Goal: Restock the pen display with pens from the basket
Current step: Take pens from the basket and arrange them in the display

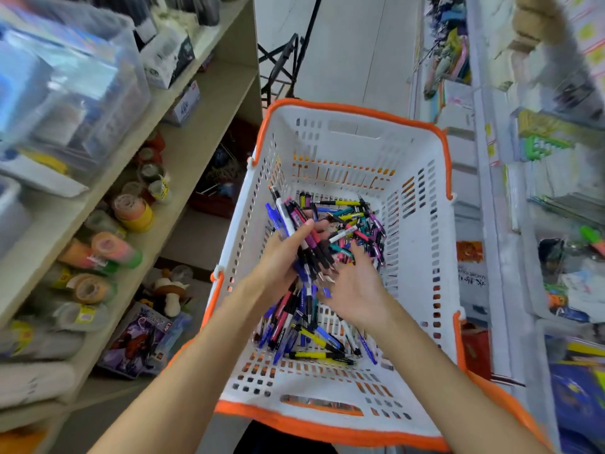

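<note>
I note both hands inside the basket (422,149). My left hand (281,253) grips a bunch of pens (304,234), fingers curled round them. My right hand (357,290) lies spread, palm up, under their tips. Loose pens (314,335) cover the basket floor.

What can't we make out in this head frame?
- Pen display: not identifiable, head view; right shelves motion-blurred.
- Left hand fingers: hidden behind the bundle of pens it grips.
- Right hand fingers: tips buried among loose pens; grasp unclear.
- Pen print: too small.
- Basket near rim: partly cut off by the lower edge.
</note>
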A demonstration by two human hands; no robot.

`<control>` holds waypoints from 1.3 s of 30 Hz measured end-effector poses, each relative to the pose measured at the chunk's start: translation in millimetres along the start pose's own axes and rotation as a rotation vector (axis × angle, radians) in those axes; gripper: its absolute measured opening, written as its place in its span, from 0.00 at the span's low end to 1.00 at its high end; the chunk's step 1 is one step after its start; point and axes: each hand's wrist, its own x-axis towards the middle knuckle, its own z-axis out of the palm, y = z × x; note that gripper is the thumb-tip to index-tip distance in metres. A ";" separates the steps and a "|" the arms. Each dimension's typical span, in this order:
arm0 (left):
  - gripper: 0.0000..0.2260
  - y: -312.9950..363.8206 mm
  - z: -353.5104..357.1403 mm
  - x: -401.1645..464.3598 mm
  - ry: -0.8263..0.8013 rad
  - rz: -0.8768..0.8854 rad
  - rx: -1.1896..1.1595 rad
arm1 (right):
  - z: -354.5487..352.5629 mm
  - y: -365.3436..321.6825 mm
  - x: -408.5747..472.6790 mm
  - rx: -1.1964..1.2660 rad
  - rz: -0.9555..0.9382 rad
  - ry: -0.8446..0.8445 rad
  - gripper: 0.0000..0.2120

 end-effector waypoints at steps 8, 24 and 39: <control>0.12 39.5 -37.9 -69.3 -0.093 -0.180 0.094 | 30.8 -39.1 -37.2 -0.620 -0.086 -0.161 0.24; 0.16 96.2 -166.6 -278.3 0.192 0.123 -0.027 | 256.8 75.6 -105.5 -1.313 -0.209 -0.656 0.07; 0.24 151.2 -334.5 -486.1 0.601 0.326 0.043 | 442.1 252.4 -205.8 -1.225 -0.391 -0.952 0.09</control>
